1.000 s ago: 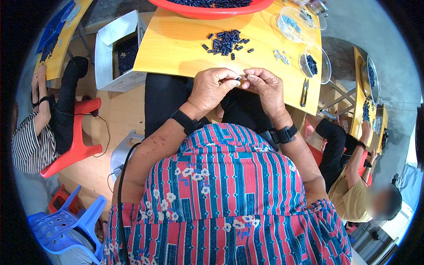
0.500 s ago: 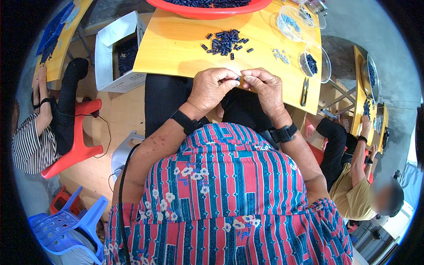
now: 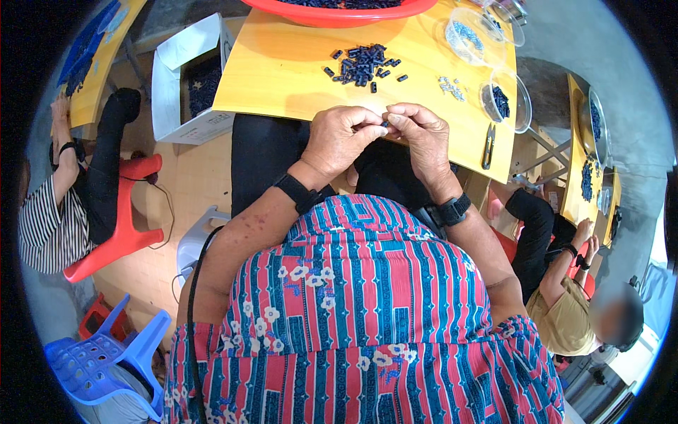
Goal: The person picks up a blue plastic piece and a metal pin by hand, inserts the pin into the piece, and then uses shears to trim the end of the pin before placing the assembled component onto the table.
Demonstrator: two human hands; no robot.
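At the table's near edge, my left hand (image 3: 342, 140) pinches a small dark part (image 3: 385, 124) between thumb and forefinger. Thumb and forefinger of my right hand (image 3: 422, 136) are closed at the same part from the other side; anything else in that pinch is too small to tell. Beyond my hands lies a loose pile of short black plastic pieces (image 3: 362, 65). Small silvery metal pieces (image 3: 450, 88) are scattered to its right. A clear round tub (image 3: 521, 106) with black pieces stands near the right edge, and a small dark pointed hand tool (image 3: 489, 146) lies before it.
A red basin (image 3: 346, 18) of black pieces sits at the far side of the yellow table (image 3: 275, 71). Clear tubs (image 3: 466, 39) stand far right. A white box (image 3: 164, 85) is left of the table. Co-workers sit at both sides; a blue chair (image 3: 99, 360) is lower left.
My right fingers have shifted slightly up and over the small dark part, so less of it shows. My left hand keeps its pinch. The view has moved slightly.
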